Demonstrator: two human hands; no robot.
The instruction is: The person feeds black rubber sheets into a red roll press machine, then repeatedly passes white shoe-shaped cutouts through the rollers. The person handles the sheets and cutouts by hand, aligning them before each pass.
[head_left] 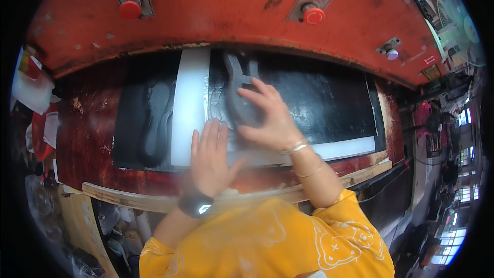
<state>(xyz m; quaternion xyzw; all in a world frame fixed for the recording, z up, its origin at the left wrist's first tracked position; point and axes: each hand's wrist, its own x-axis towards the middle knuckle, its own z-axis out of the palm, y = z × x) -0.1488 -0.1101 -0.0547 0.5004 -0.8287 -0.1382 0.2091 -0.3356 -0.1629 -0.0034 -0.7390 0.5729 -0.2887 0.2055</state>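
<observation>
My right hand (270, 116) grips a grey, sole-shaped cutting die (236, 95), thumb at the near end and fingers over its right side. Motion blurs the die, and my hand hides part of it. It rests on or just above a black sheet (319, 98); I cannot tell which. My left hand (210, 149) lies flat with fingers stretched, beside the die's near end, at the right edge of a white strip (190, 92). Sole-shaped outlines mark the black sheet near its fingertips. Left of the strip, another dark sole-shaped form (156, 123) lies on black material.
An orange-red machine beam (221, 10) spans the far side, with red push buttons (130, 9) on it. Under the sheets is a dark red bed (87, 123) with a wooden rail (134, 198) along its near edge. White board (345, 148) borders the black sheet's near side.
</observation>
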